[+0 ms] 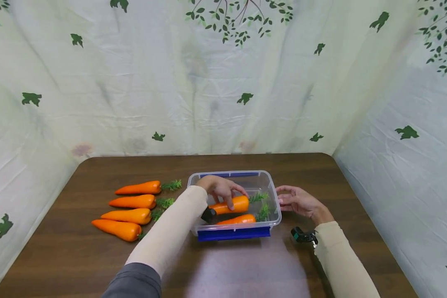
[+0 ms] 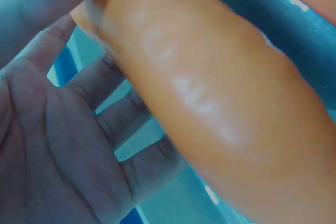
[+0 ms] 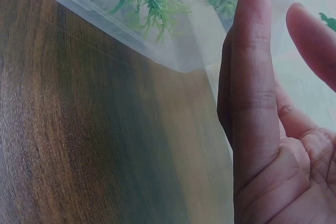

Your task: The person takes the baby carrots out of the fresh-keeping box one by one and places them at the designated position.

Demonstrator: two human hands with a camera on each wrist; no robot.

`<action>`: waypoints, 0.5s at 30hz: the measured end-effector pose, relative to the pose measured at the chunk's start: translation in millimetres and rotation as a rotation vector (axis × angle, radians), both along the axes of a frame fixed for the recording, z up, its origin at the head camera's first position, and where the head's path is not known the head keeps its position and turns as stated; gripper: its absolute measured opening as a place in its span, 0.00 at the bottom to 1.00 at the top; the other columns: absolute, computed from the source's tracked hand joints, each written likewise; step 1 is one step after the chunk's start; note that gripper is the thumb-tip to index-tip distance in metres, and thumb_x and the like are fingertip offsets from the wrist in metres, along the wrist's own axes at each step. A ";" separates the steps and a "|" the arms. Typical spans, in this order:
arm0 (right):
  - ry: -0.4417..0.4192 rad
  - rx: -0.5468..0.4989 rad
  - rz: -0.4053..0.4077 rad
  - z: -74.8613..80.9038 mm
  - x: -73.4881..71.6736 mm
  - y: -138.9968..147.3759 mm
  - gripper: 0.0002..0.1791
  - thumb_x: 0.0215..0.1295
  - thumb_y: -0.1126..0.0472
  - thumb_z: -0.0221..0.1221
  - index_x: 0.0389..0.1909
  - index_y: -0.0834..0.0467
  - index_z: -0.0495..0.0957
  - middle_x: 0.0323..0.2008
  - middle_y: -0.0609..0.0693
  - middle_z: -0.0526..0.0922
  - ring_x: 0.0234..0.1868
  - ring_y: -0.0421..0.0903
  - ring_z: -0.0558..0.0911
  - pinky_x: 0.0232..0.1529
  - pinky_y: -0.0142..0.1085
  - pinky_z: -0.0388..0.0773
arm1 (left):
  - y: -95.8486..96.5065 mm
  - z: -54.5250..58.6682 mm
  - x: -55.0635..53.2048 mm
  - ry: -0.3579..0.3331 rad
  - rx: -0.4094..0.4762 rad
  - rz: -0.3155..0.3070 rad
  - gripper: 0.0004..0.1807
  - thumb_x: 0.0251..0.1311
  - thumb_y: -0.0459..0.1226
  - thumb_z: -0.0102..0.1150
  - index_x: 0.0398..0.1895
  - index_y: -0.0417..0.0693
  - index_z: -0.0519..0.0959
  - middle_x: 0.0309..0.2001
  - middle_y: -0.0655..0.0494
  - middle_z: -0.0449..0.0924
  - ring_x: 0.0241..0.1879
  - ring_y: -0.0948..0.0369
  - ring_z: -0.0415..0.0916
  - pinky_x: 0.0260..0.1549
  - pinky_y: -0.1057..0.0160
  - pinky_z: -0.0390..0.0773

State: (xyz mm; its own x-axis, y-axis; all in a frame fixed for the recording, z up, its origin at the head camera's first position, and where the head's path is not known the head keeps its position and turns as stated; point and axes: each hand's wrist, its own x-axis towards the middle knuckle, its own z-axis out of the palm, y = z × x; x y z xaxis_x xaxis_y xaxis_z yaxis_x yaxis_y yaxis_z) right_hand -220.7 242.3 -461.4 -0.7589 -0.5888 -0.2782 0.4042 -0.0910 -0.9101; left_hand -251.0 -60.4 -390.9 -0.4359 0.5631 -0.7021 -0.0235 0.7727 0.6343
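A clear plastic box (image 1: 231, 229) with blue latches holds two orange toy carrots with green tops. Reaching in over its left side, my left hand (image 1: 221, 190) pinches the upper carrot (image 1: 241, 203) between thumb and fingers. The left wrist view shows that carrot (image 2: 210, 93) close up, slanting across the palm. Below it in the box lies the other carrot (image 1: 242, 219). Beside the box's right wall is my right hand (image 1: 301, 203), its fingers (image 3: 254, 72) extended with nothing in them. Whether they touch the wall I cannot tell.
Several more carrots (image 1: 134, 201) lie in a column on the brown wooden table (image 1: 59, 244), left of the box, tips pointing left. My left forearm crosses near their tops. A pale leaf-printed curtain (image 1: 208, 82) hangs behind the table and along both sides.
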 end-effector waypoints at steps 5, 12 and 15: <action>0.000 0.010 -0.004 -0.4 -0.4 -1.6 0.17 0.66 0.76 0.52 0.53 0.61 0.68 0.38 0.53 0.85 0.38 0.46 0.85 0.44 0.39 0.81 | -2.2 10.7 0.2 0.021 0.052 0.002 0.33 0.57 0.29 0.63 0.65 0.64 0.71 0.57 0.52 0.72 0.51 0.55 0.73 0.50 0.52 0.77; -0.004 0.004 0.000 0.0 0.2 -0.9 0.17 0.66 0.75 0.53 0.53 0.61 0.68 0.39 0.54 0.85 0.39 0.46 0.85 0.44 0.39 0.81 | -6.6 29.3 2.2 0.076 0.157 -0.005 0.34 0.56 0.27 0.62 0.65 0.63 0.71 0.61 0.50 0.70 0.58 0.53 0.68 0.55 0.50 0.72; -0.002 0.004 0.002 0.8 0.5 -0.1 0.18 0.66 0.75 0.53 0.55 0.62 0.67 0.40 0.54 0.85 0.40 0.46 0.85 0.45 0.39 0.81 | -9.7 39.5 4.2 0.125 0.191 -0.022 0.34 0.56 0.27 0.62 0.65 0.64 0.71 0.61 0.52 0.71 0.60 0.53 0.67 0.58 0.48 0.70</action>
